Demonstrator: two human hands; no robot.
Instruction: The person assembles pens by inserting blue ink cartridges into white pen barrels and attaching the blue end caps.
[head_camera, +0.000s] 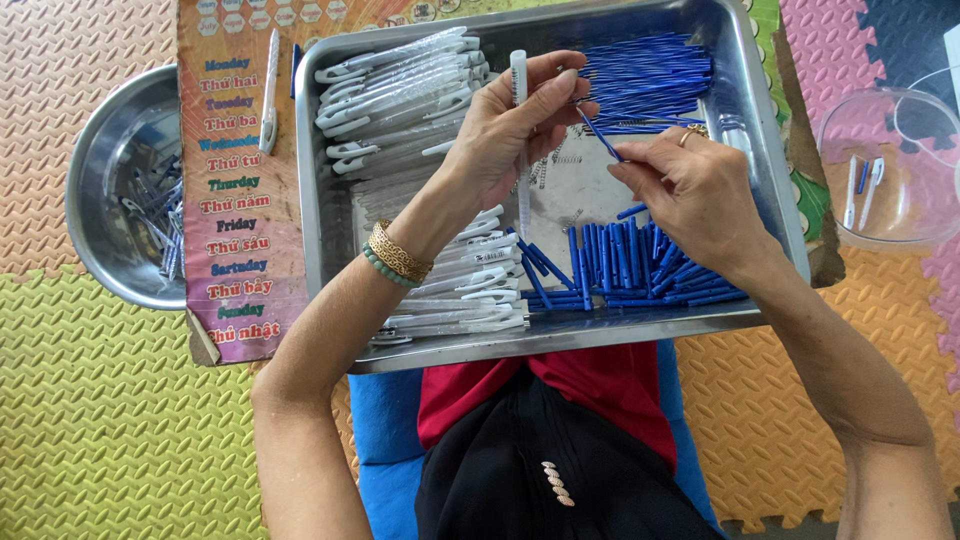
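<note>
Over metal tray (330, 250): L hand (505, 130) pinched on white pen barrel (519, 110), R hand (690, 190) pinching blue refill (598, 134), tip near barrel.

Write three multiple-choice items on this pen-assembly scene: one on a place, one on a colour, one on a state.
1. Where does the round metal bowl sit?
A. left of the metal tray
B. inside the tray
C. on the person's lap

2. What colour are the thin refills piled at the tray's far end?
A. red
B. blue
C. green

3. What is the left hand doing?
A. resting flat and empty
B. holding a white pen barrel upright
C. gripping the tray's rim

Key: 1 A, the bowl lies beyond the tray's left wall. 2 B, the pile is plainly blue. 3 B, the fingers pinch the barrel while the right hand brings a blue refill toward it.
</note>
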